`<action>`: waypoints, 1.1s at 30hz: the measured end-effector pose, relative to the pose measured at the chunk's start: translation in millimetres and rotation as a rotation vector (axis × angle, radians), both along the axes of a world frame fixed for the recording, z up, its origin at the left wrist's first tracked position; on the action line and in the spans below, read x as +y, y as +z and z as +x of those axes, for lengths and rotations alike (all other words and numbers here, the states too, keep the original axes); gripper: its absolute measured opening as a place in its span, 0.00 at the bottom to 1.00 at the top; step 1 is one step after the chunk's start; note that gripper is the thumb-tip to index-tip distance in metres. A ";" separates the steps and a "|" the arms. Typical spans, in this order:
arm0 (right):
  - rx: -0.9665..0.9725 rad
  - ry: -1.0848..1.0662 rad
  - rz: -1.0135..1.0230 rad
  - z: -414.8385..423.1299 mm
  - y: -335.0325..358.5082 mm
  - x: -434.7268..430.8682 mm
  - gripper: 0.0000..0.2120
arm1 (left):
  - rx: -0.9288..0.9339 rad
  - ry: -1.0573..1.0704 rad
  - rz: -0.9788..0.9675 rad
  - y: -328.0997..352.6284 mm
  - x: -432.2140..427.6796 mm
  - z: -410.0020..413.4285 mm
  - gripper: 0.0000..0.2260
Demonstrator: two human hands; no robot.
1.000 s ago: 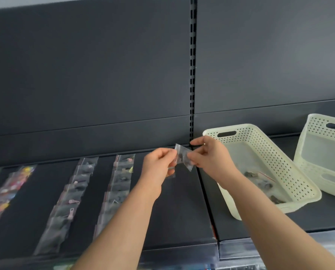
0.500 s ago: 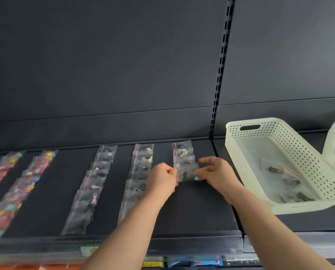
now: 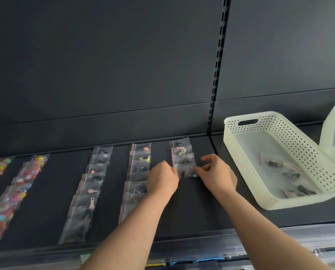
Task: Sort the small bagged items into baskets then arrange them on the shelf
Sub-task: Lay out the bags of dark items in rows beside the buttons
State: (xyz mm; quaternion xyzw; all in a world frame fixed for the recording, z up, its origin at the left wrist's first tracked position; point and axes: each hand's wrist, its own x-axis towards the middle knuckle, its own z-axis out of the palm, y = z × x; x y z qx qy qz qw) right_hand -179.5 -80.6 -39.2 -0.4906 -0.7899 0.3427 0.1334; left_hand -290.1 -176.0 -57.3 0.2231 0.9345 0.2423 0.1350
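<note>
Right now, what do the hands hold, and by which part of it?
Both hold one small clear bag, the nearest in the rightmost row on the shelf. The left hand pinches its left edge, the right hand its right edge.

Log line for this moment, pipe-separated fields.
phase: placing small bag on shelf, front of rightmost row | left hand: pinches it | right hand: pinches it | basket: holds loose bags

Dark back panel (image 3: pixel 104 75) behind; slotted upright (image 3: pixel 219 65) splits it; yellow and blue tags (image 3: pixel 207 260) along bottom edge
</note>
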 end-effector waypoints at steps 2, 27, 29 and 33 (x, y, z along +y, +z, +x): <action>-0.014 0.001 0.037 -0.5 -0.8 -0.9 0.16 | 0.003 0.005 0.000 0.6 1.1 -1.6 0.09; -0.553 0.168 0.369 105.7 36.7 150.2 0.21 | -0.168 -0.209 0.384 50.9 109.2 94.8 0.05; -0.606 0.197 0.394 103.9 32.7 152.5 0.18 | -0.162 -0.195 0.375 52.5 110.1 97.2 0.05; -0.642 0.205 0.393 101.2 29.2 153.9 0.14 | -0.191 -0.145 0.388 54.5 109.7 102.9 0.04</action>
